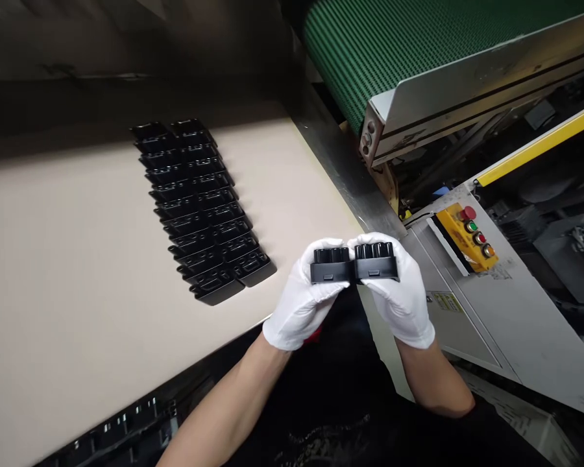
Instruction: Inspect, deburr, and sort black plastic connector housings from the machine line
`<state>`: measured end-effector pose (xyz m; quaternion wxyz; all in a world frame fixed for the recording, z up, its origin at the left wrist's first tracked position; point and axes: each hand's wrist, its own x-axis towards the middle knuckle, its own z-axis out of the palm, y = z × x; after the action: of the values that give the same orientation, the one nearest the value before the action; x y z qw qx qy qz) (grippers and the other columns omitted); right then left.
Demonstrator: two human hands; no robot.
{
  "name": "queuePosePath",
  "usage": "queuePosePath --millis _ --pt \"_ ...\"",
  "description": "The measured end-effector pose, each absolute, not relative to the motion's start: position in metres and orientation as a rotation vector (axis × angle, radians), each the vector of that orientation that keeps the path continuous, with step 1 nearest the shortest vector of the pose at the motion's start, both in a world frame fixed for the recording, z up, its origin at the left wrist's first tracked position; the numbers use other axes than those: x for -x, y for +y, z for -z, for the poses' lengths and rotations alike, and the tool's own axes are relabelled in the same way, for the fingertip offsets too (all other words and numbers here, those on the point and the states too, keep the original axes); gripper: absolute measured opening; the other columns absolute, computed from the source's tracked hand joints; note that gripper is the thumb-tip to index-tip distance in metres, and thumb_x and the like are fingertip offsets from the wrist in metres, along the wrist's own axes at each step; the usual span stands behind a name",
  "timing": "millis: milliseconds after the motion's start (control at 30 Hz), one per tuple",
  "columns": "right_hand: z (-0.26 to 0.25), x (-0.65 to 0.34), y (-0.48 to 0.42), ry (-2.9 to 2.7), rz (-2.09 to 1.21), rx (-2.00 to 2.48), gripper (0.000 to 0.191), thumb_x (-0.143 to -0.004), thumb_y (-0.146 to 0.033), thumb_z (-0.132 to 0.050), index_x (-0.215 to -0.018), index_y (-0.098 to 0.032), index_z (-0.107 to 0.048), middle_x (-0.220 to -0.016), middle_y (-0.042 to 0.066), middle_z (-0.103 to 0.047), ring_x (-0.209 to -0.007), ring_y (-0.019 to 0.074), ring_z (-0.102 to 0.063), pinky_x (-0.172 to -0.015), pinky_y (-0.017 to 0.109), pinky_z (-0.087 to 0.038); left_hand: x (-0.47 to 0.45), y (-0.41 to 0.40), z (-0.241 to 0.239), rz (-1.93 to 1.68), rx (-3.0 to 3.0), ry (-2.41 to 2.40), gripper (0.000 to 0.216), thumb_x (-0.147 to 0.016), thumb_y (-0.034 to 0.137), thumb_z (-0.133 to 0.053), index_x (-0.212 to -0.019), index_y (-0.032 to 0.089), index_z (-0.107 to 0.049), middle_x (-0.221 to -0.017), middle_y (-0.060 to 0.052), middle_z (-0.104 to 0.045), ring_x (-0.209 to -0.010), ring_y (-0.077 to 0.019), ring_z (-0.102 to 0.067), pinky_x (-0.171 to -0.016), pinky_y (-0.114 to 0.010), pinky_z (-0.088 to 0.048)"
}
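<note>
So far, judging by how things lie, a good share of the laying-out looks done. Two rows (202,207) of black moulded parts sit side by side on the pale worktop (68,272), each piece overlapping the next like shingles, running from the far shadowed end toward the near edge. The nearest pieces stop short of that edge, so there is bare surface left in front of them. Two more parts are in the hands and not yet set down.

The left hand (299,305), in a white glove, is closed around the left part (331,267), thumb across the front face and fingers curled behind. The right hand (401,298), gloved the same, grips the right part (377,263) in a mirrored hold. Neither hand is spread wide; both are wrapped just enough to pinch the piece front to back. The two parts meet end to end at the middle, level with each other and ribbed tops up. They are held in the air just off the worktop's right corner, near the rows but apart from them.

To the right (untouched by either hand) a green conveyor (370,45) slopes up and away, with a yellow button box (467,237) on the grey machine casing below it.
</note>
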<state>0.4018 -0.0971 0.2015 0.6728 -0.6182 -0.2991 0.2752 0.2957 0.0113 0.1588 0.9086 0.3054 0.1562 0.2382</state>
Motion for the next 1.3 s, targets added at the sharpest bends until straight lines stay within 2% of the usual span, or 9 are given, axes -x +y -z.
queuePosePath --millis 233,433,600,867,1100,1300 --pt "-0.213 -0.399 -0.111 -0.676 -0.493 1.563 0.037 -0.081 -0.024 -0.091 -0.115 -0.028 -0.078 -0.119 0.002 -0.081 -0.115 0.0254 -0.077 -0.108 0.043 -0.062 -0.300 0.003 -0.153 -0.426 -0.600 0.285 0.054 -0.064 0.030 -0.107 -0.110 0.032 -0.078 -0.109 -0.002 -0.073 -0.100 -0.0211 -0.071 -0.091 -0.035 -0.063" --pt "-0.221 -0.386 -0.117 -0.723 -0.410 1.681 0.038 -0.077 -0.015 -0.087 -0.112 -0.028 -0.079 -0.116 0.001 -0.082 -0.111 0.0252 -0.078 -0.103 0.044 -0.064 -0.285 -0.001 -0.152 -0.459 -0.720 0.299 0.055 -0.064 0.031 -0.107 -0.110 0.032 -0.077 -0.119 -0.004 -0.073 -0.111 -0.0270 -0.071 -0.098 -0.042 -0.063" --pt "-0.218 -0.379 -0.121 -0.758 -0.417 1.642 0.041 -0.077 -0.010 -0.086 -0.113 -0.028 -0.079 -0.117 0.001 -0.082 -0.112 0.0236 -0.078 -0.104 0.041 -0.063 -0.272 -0.005 -0.154 -0.486 -0.727 0.281 0.053 -0.066 0.027 -0.106 -0.111 0.033 -0.079 -0.119 -0.003 -0.074 -0.108 -0.0222 -0.071 -0.094 -0.033 -0.063" --pt "-0.204 -0.381 -0.134 -0.808 -0.536 1.361 0.041 -0.082 -0.023 -0.093 -0.119 -0.030 -0.078 -0.121 0.002 -0.081 -0.117 0.0240 -0.077 -0.109 0.042 -0.062 -0.260 -0.010 -0.168 -0.525 -0.875 0.294 0.050 -0.069 0.019 -0.103 -0.112 0.032 -0.082 -0.118 0.000 -0.077 -0.110 -0.0192 -0.073 -0.096 -0.026 -0.061" --pt "-0.183 -0.378 -0.134 -0.636 -0.689 1.138 0.046 -0.078 -0.043 -0.096 -0.118 -0.030 -0.078 -0.118 0.004 -0.080 -0.109 0.0261 -0.076 -0.105 0.046 -0.063 -0.249 -0.021 -0.183 -0.515 -0.974 0.402 0.045 -0.074 0.021 -0.101 -0.113 0.033 -0.082 -0.121 0.000 -0.077 -0.118 -0.0217 -0.072 -0.107 -0.032 -0.057" --pt "-0.170 -0.373 -0.133 -0.476 -0.787 1.082 0.046 -0.073 -0.037 -0.092 -0.115 -0.029 -0.074 -0.117 0.004 -0.077 -0.111 0.0266 -0.073 -0.107 0.047 -0.062 -0.245 -0.027 -0.191 -0.504 -0.964 0.486 0.045 -0.074 0.024 -0.101 -0.114 0.030 -0.082 -0.119 -0.001 -0.078 -0.115 -0.0237 -0.073 -0.106 -0.036 -0.059"
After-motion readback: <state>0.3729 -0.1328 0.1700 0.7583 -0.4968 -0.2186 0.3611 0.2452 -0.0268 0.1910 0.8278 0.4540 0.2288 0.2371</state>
